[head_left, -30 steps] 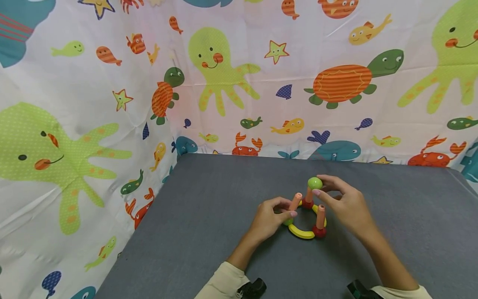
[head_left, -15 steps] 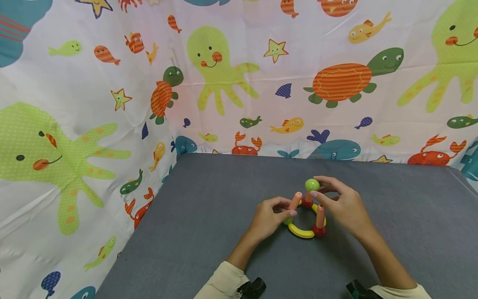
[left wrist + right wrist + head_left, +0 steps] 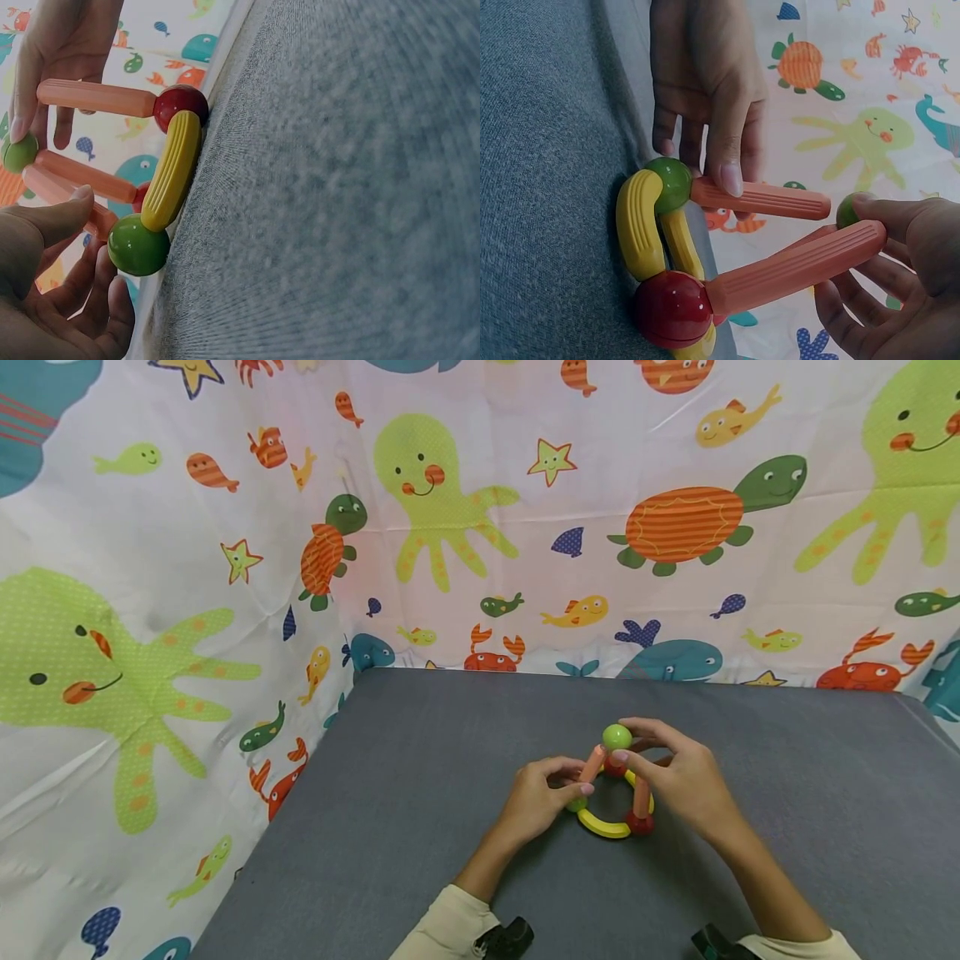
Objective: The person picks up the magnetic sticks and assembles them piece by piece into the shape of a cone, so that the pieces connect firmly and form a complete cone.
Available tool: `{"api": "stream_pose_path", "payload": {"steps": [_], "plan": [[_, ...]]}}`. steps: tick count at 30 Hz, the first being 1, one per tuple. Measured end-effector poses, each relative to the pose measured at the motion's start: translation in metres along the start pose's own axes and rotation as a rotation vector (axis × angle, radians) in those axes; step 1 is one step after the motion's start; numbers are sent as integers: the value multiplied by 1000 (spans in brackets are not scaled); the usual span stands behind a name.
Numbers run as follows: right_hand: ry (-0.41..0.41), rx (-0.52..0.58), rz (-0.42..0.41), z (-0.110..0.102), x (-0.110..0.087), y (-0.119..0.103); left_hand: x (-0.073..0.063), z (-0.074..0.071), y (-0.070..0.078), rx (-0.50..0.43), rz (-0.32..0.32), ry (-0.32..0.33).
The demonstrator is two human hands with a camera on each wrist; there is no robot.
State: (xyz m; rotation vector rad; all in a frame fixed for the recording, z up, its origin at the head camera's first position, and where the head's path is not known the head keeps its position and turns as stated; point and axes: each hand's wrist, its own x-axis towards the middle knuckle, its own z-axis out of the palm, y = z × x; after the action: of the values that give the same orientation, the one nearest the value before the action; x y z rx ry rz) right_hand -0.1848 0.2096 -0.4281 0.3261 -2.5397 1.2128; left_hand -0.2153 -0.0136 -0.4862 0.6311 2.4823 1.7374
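Note:
On the grey table stands a ring of curved yellow pieces [image 3: 603, 827] joined by balls, with orange rods rising from it. My left hand [image 3: 542, 792] pinches the left rod [image 3: 592, 763] between thumb and fingers, just above a green ball [image 3: 139, 246] at its foot. At the far side, my right hand [image 3: 686, 768] holds another green ball [image 3: 617, 737] with thumb and fingertips. That ball is at the upper end of the far rod [image 3: 86, 175], which stands on a red ball. The near right rod [image 3: 795, 268] rises from a red ball [image 3: 673, 307], its top bare.
The grey table [image 3: 420, 760] runs back to a white cloth [image 3: 480, 552] printed with sea animals, which also hangs along the left side. Black wrist cameras show at both cream sleeves [image 3: 450, 922].
My right hand and its green ball have moved left and slightly down, and the far rod is now mostly covered in the head view. My left hand keeps its hold on the left rod.

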Motion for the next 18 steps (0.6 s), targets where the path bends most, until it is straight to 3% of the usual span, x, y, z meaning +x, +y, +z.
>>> {"api": "stream_pose_path", "payload": {"steps": [18], "plan": [[-20, 33, -1, 4, -3, -5, 1, 0, -2, 16, 14, 18]]}}
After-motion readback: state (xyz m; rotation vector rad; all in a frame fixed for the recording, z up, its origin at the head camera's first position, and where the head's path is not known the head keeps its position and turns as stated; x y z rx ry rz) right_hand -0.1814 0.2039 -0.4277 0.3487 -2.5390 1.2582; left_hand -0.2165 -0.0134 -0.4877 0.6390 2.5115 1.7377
